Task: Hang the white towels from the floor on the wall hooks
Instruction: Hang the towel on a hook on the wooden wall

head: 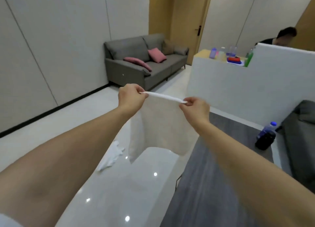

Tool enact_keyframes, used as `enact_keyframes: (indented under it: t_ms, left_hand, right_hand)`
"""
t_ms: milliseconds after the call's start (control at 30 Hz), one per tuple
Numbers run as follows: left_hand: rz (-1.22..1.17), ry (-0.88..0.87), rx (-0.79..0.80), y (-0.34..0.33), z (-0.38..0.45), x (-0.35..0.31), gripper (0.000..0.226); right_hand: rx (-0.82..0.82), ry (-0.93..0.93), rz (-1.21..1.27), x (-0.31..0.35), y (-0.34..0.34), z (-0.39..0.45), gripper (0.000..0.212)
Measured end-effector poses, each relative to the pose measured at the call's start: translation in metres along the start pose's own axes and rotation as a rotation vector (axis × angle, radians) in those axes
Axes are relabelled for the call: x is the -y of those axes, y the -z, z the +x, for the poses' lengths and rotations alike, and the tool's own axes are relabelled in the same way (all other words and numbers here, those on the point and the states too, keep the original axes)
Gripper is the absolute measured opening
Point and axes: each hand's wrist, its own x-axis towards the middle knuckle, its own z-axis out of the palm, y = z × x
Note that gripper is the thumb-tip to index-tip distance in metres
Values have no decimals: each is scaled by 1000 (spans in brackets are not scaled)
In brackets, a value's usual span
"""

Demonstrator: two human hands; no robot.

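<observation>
A grey sofa (146,61) with two pink cushions (156,55) is set against pale panelled walls (51,39), beside a wooden door (189,22), on a glossy white floor (119,184)

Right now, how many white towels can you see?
2: one towel hangs stretched between both hands; another towel lies crumpled on the floor below. More may be hidden.

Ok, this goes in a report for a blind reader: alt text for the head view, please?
Both hands, left and right, pinch the top edge of a white towel stretched between them, hanging above a glossy floor. Another white cloth lies on the floor; a grey sofa stands behind.
</observation>
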Motion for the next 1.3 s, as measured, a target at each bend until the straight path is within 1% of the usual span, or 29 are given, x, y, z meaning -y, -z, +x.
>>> enact_keyframes:
  t_ms: [100,233,333,433,500,633,733,800,867,967,1167,1300]
  left_hand:
    - [122,-1,-141,81,13,32,17]
    - [227,53,-298,189,20,80,14]
    - [288,120,-420,271,13,120,12]
    - [346,205,-540,353,-3,162,8]
    - [423,255,-609,405,-18,191,12]
    - [561,388,-751,510,-51,242,15]
    - [624,476,-830,591,-71,272,15]
    - [651,510,-883,645,-80,289,14]
    - [660,515,-918,691,-87,301,12]
    - [637,543,-1007,758,-105,321,10]
    - [593,594,-1216,853,-177,358,10]
    - [629,644,-1303,905,-236,379,12]
  right_hand:
    - [99,275,-203,64,-44,-12,15]
    - [200,536,-295,156,-107,-37,17]
    - [296,671,-227,227,-159,-63,17]
    - [431,750,-140,293,-222,-97,17]
    - [521,810,-77,334,-267,-123,15]
    - [614,953,87,413,-358,-191,8]
    - [806,957,274,477,-421,-247,4]
    - [936,961,375,523,-460,-286,11]
    - [1010,992,447,562,-488,-319,13]
    - [1113,1051,539,623,-532,-371,10]
    - [1339,1134,666,717,-593,-494,7]
    - [1430,1206,698,764,-614,-585,7]
